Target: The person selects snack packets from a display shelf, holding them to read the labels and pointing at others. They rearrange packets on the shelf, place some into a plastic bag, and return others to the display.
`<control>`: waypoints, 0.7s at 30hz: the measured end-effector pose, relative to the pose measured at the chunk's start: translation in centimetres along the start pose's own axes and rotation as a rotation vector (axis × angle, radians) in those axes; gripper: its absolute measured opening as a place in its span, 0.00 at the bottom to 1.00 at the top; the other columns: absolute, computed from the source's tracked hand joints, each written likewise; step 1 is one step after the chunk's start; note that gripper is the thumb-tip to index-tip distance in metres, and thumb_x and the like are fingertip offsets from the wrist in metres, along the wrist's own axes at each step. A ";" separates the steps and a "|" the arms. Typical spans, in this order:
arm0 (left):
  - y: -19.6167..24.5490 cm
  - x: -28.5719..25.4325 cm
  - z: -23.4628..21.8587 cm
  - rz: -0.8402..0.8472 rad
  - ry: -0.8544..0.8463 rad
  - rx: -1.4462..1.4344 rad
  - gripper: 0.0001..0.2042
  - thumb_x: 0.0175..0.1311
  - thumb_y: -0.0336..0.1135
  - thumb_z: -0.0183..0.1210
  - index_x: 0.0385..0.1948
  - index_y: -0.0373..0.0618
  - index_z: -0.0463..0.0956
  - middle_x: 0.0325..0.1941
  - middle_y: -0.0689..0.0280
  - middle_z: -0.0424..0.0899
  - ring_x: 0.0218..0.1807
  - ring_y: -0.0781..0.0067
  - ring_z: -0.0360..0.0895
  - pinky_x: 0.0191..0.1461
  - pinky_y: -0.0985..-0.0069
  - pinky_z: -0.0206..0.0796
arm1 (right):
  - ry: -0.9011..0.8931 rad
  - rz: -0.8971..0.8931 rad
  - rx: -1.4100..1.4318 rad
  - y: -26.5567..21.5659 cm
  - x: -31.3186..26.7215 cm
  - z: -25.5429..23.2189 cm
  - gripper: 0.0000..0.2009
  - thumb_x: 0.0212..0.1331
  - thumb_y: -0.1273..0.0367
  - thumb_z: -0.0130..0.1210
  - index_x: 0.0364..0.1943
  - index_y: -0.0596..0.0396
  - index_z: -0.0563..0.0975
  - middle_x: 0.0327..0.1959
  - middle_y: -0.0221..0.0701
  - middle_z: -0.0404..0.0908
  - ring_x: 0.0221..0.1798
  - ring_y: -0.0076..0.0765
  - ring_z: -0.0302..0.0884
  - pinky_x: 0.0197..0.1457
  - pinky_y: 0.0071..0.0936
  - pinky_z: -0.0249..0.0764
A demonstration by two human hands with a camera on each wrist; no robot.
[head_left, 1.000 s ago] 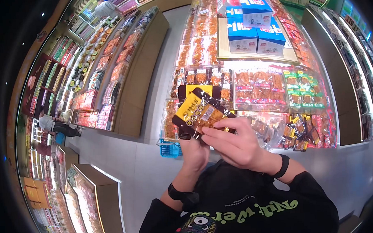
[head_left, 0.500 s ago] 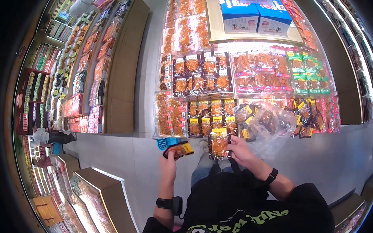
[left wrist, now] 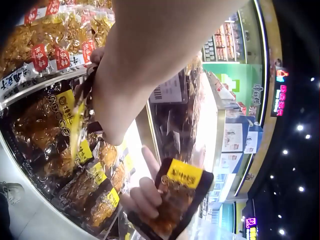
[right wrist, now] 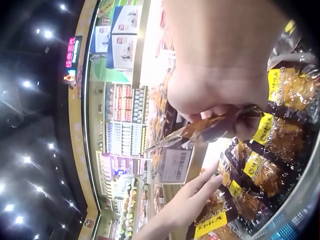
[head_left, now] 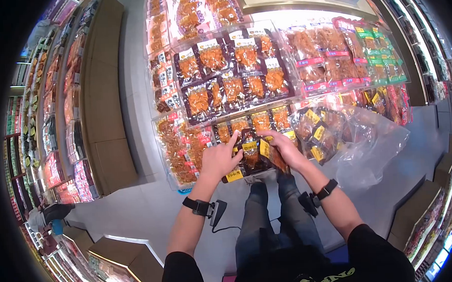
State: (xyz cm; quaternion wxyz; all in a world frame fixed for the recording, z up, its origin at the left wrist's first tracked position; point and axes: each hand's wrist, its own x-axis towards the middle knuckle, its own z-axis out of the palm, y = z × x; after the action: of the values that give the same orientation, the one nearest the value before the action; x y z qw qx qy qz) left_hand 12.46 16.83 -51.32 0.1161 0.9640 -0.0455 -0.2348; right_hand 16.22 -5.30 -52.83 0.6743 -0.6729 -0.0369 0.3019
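Note:
My left hand is low over the tray's near edge, index finger stretched forward. It holds a dark snack packet with a yellow label, which appears nearly edge-on in the left wrist view. Close by, my right hand pinches a similar snack packet, tilted up; its label faces the left wrist camera. Rows of matching packets lie in the tray beneath both hands. Part of the left hand's grip is hidden behind the hand itself.
Behind stands a clear tray of larger dark packets. To the right, a clear plastic bag beside more yellow-labelled packets hangs over the display edge. Red-tagged packets fill the left section. A brown shelf unit stands across the aisle.
Both hands first held packets together near the chest, then moved apart with one each. Now they have reached forward over the near tray, and the view has come closer to the display.

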 end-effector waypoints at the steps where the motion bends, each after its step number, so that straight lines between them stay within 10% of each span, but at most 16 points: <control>1: -0.1 0.2 -0.3 -0.005 -0.031 0.015 0.31 0.59 0.55 0.50 0.65 0.59 0.58 0.24 0.55 0.80 0.27 0.53 0.79 0.31 0.60 0.71 | -0.027 0.052 0.000 -0.5 1.6 0.7 0.20 0.54 0.73 0.37 0.49 0.65 0.74 0.54 0.39 0.74 0.56 0.34 0.68 0.60 0.25 0.61; 11: -1.6 1.3 0.7 0.061 -0.108 0.057 0.34 0.54 0.53 0.56 0.65 0.58 0.59 0.22 0.58 0.80 0.26 0.57 0.79 0.31 0.63 0.71 | -0.088 0.048 -0.277 2.9 5.6 2.5 0.19 0.64 0.60 0.45 0.47 0.62 0.76 0.41 0.40 0.81 0.44 0.33 0.78 0.49 0.26 0.69; 21: -2.2 1.6 1.8 0.089 0.064 -0.019 0.28 0.54 0.47 0.58 0.59 0.52 0.69 0.33 0.57 0.79 0.26 0.60 0.79 0.30 0.67 0.71 | 0.007 0.193 -0.826 2.3 1.6 4.3 0.29 0.53 0.50 0.58 0.51 0.59 0.74 0.30 0.45 0.81 0.36 0.50 0.80 0.39 0.38 0.75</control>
State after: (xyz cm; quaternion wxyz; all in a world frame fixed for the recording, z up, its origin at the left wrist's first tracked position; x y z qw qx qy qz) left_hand 13.10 18.35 -54.06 0.1371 0.9668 -0.0826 -0.1990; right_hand 14.70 -0.97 -55.12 0.3166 -0.8881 -0.0892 0.3211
